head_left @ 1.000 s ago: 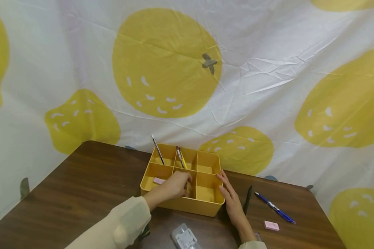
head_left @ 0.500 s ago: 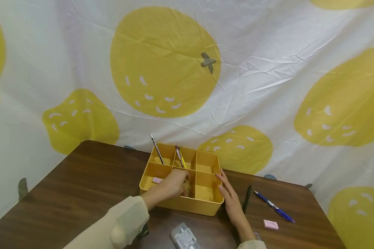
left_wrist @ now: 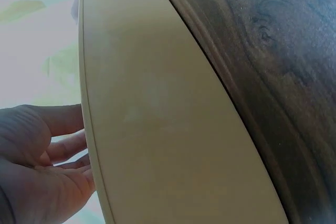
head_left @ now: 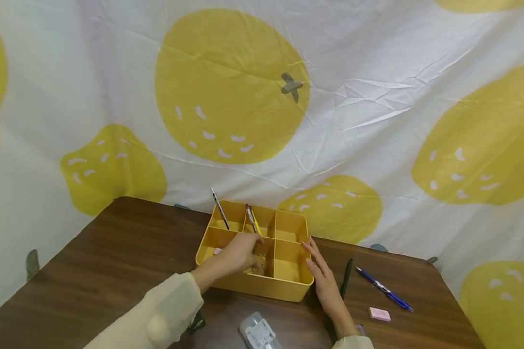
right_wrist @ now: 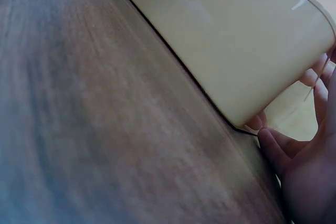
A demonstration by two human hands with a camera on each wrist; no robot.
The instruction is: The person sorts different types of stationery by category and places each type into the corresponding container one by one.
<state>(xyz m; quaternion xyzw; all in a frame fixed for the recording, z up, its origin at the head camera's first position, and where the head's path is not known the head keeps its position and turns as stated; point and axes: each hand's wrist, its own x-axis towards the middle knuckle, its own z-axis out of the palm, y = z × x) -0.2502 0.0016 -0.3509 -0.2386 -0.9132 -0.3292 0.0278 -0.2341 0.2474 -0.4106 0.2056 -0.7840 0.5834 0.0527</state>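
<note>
A yellow six-compartment organizer box (head_left: 262, 289) stands on the table. My left hand (head_left: 241, 252) reaches over its front wall into the front middle compartment, fingers and thumb apart. Near those fingertips lies a small tan thing (head_left: 263, 261), partly hidden, its kind unclear. In the left wrist view, the box wall hides the fingertips of the left hand (left_wrist: 47, 150). My right hand (head_left: 325, 281) rests on the box's right side, fingers mostly straight. A pink eraser (head_left: 217, 251) shows in the front left compartment. A patterned pencil (head_left: 220, 208) leans in the back left one.
Pens (head_left: 251, 218) stand in the back middle compartment. Right of the box lie a dark pen (head_left: 346, 278), a blue pen (head_left: 385, 289) and another pink eraser (head_left: 379, 314). A clear plastic case (head_left: 259, 331) lies in front; a dark item (head_left: 196, 322) sits under the left sleeve.
My left hand has shifted slightly left and up within the front middle compartment, and its fingers have spread. The right hand stays against the box.
</note>
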